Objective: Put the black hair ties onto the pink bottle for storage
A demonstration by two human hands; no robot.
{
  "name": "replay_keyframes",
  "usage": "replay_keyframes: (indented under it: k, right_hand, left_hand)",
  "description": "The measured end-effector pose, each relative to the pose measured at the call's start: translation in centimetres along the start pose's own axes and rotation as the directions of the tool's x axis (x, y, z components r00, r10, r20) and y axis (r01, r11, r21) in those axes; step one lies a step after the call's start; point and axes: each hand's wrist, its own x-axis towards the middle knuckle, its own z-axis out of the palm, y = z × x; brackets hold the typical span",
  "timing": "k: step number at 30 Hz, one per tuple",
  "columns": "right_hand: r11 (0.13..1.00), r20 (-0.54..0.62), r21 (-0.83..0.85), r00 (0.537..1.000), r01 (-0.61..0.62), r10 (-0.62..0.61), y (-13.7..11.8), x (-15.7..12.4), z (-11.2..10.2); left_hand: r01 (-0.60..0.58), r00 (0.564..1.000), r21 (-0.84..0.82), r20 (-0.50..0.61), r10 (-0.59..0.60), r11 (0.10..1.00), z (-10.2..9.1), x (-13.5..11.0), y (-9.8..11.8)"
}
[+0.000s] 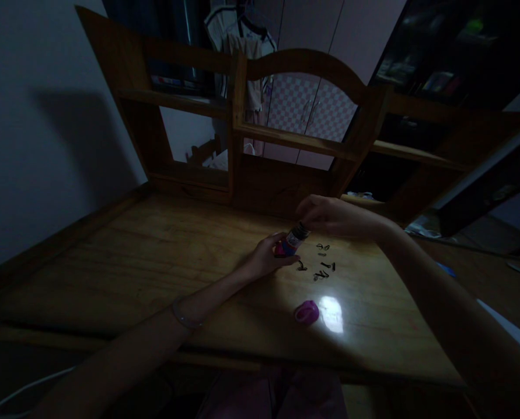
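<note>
My left hand (271, 256) is wrapped round a small cylindrical container (293, 241) with a blue and pink lower part and a dark top end. The container tilts up to the right, above the table. At its top end, my right hand (319, 212) is bent down with the fingers drawn together; whatever they hold, if anything, is hidden. Several small dark looped pieces (323, 274) lie scattered on the table just right of my left hand. Nearer to me rests a round purple cap-like object (307, 312).
The wooden table (177, 256) has a wooden shelf frame (295, 139) along its far side. A wall (59, 128) borders the left. Clothes (242, 43) hang beyond the frame, beside a cupboard with checked doors (292, 102). Light glares beside the purple object.
</note>
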Motion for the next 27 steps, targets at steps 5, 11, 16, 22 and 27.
replay_keyframes:
  k: [5, 11, 16, 22, 27]
  right_hand:
    - [0.960, 0.072, 0.163, 0.973, -0.229, 0.220, -1.1, -0.7, -0.1]
    - [0.943, 0.023, 0.231, 0.970, -0.241, 0.243, -1.4, -0.8, 0.4]
    - [0.947, -0.206, 0.290, 0.958, -0.137, 0.202, -0.8, -0.9, -0.4]
    - [0.976, -0.333, 0.213, 0.936, -0.041, 0.112, -1.6, -1.1, -0.6]
    - [0.976, -0.284, 0.206, 0.950, -0.070, 0.128, -1.9, -1.1, 0.2]
  left_hand:
    - [-0.015, 1.000, 0.014, -0.015, 0.015, 1.000, 0.1, -0.1, -0.4]
    - [-0.018, 0.999, 0.003, -0.036, 0.018, 1.000, -0.3, 0.2, 0.1]
    - [-0.008, 0.999, -0.001, -0.044, 0.008, 1.000, -0.5, 0.2, 0.6]
    - [-0.001, 0.999, 0.038, -0.045, 0.003, 0.999, -0.5, 0.1, 0.7]
    - [0.014, 0.998, 0.036, -0.068, -0.011, 0.999, -0.5, 0.2, 0.8]
